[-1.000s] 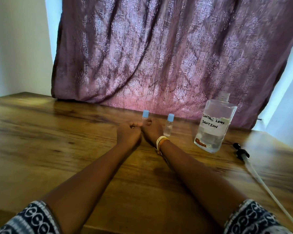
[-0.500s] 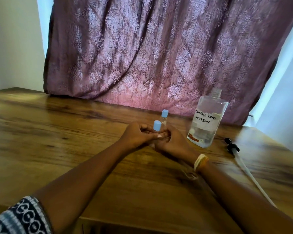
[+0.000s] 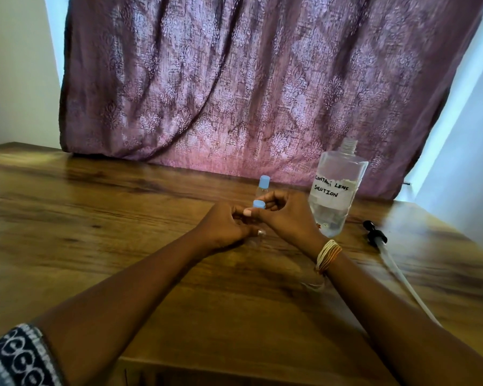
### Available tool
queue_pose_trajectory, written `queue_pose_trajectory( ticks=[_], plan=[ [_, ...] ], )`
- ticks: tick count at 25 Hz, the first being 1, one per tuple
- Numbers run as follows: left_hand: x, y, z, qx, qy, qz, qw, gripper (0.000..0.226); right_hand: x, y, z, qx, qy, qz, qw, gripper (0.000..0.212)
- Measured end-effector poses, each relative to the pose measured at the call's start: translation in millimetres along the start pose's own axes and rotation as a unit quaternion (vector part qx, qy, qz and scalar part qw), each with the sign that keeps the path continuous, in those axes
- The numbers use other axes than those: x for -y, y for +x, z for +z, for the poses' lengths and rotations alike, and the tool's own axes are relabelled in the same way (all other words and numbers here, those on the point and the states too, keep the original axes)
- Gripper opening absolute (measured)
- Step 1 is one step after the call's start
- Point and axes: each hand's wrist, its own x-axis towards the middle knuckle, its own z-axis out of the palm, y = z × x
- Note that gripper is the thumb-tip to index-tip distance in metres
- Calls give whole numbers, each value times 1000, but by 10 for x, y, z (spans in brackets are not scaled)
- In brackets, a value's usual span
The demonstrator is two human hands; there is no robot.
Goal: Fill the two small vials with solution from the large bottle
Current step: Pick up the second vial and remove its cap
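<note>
My left hand (image 3: 223, 227) is closed around the body of a small clear vial, most of which is hidden by the fingers. My right hand (image 3: 286, 215) pinches that vial's blue cap (image 3: 258, 204) from the right. A second small vial (image 3: 263, 185) with a blue cap stands upright on the table just behind my hands. The large clear bottle (image 3: 335, 190), labelled "contact lens solution", stands uncapped to the right, holding some liquid at the bottom.
A black pump head with a long white tube (image 3: 379, 240) lies on the wooden table (image 3: 95, 218) right of the bottle. A purple patterned curtain (image 3: 248, 79) hangs behind the table. The table's front edge runs close below my forearms.
Both hands lifted one vial from beside the other and brought it nearer to me. My right hand shifted from the vial's side to its blue cap.
</note>
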Motion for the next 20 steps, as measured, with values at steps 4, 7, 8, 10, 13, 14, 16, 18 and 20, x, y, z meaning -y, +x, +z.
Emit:
queue_pose_trajectory(
  ticks=[4,7,8,10,13,14,16,18,20],
  plan=[
    [-7,-10,2,11,20,19,1000,20,20,-17,-6,21,8,-21,1000,22],
    [-31,-32,-3,24,33,43,998,24,63,-35,-83,65,31,-41,997,23],
    [-39,-34,0,27,32,45,998,25,71,-40,-119,87,37,-50,994,24],
    [-42,-40,1,32,22,44,998,27,73,-41,-179,128,42,-63,989,27],
    [-16,-30,-28,43,3,34,998,22,72,-40,-162,149,30,-54,987,39],
    [-6,-32,-37,47,-4,32,998,21,65,-51,-128,133,37,-42,989,44],
    [8,-28,-48,46,-5,31,998,21,51,-68,-81,83,69,-13,994,48],
    [24,-21,-47,43,-7,21,999,19,22,-58,-90,72,100,-2,992,46],
    [35,-20,-44,41,-8,14,999,20,-1,-53,-116,120,132,-1,984,47]
  ],
)
